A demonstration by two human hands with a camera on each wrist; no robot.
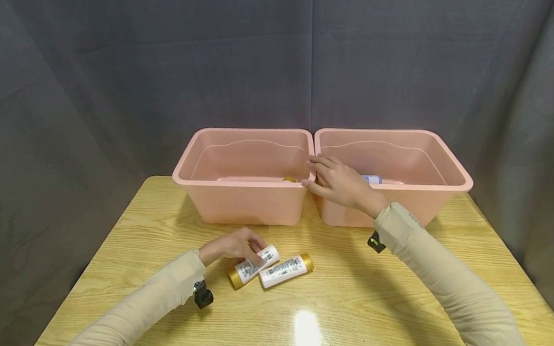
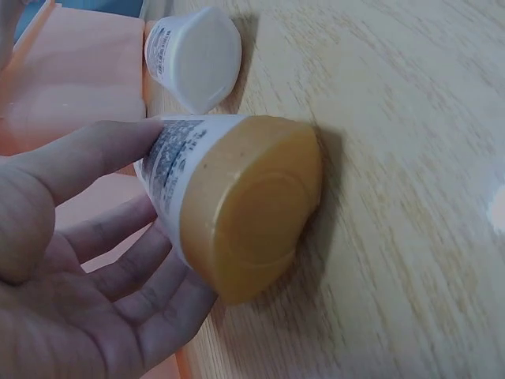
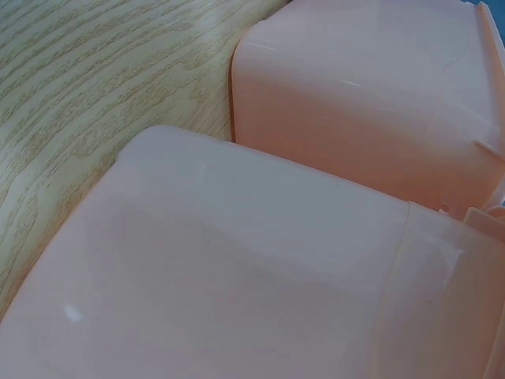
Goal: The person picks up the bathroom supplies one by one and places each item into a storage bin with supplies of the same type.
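A bottle [image 1: 251, 267], white with a gold cap, lay on its side on the table [image 1: 369, 305] under the left hand [image 1: 231, 248], whose fingers [image 2: 87, 158] curved loosely over the labelled body and touched it; the wrist view showed the thumb and fingers spread around the barrel rather than clamped, so the hold looked light, and lying flat the bottle could be rolled or scooped from above. Just to the right of that hand lay a second bottle [image 1: 284, 270] of the same kind, its cap pointing away from the first's, close beside it and perhaps touching near the middle. Beyond the left hand stood the left bin [image 1: 242, 202], pink and open, with a small gold object [image 1: 289, 179] inside at its right wall. The right hand [image 1: 340, 185] rested with nearly straight fingers on the rim where that bin met the right bin [image 1: 447, 199], seemingly steadying them, and gripped nothing. Just past it, inside the right bin, lay a pale item with a blue end [image 1: 373, 179], mostly hidden. The two bins stood side by side, rims touching.
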